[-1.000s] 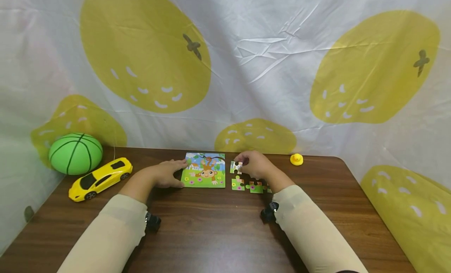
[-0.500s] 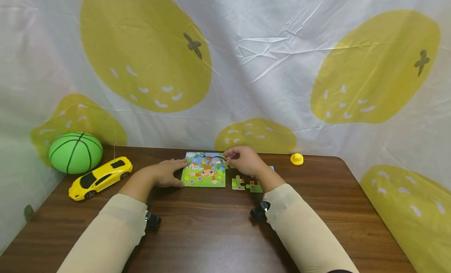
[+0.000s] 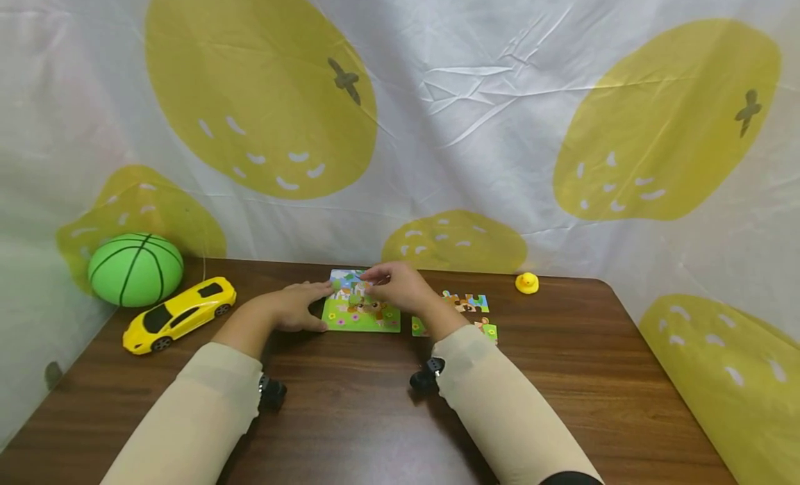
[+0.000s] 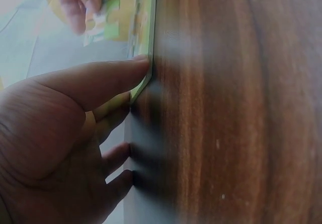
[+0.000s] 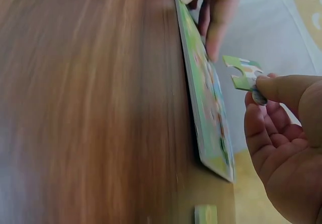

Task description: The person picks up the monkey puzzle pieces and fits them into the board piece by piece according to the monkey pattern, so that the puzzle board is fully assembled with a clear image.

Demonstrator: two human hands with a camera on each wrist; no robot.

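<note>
A square jigsaw board (image 3: pixel 359 323) with a cartoon monkey picture lies flat near the back of the table. My right hand (image 3: pixel 400 288) is over its upper middle, pinching a jigsaw piece (image 5: pixel 245 73) between thumb and fingers. That piece is green and white with a rounded notch, and it is held above the board in both wrist views. Along the board's left edge rests my left hand (image 3: pixel 294 308), its thumb at the near corner and its other fingers farther up the side. In the left wrist view, the thumb (image 4: pixel 118 80) presses the board's edge.
Several loose jigsaw pieces (image 3: pixel 473 303) lie right of the board, partly behind my right forearm. A yellow toy car (image 3: pixel 181 315) and a green ball (image 3: pixel 135 269) stand at the left. A yellow rubber duck (image 3: pixel 527 283) sits at the back right, before a patterned cloth (image 3: pixel 450 179).
My right hand has carried the jigsaw piece leftward from right of the board to over its upper middle, uncovering loose pieces at the right. The left hand has stayed at the board's edge.
</note>
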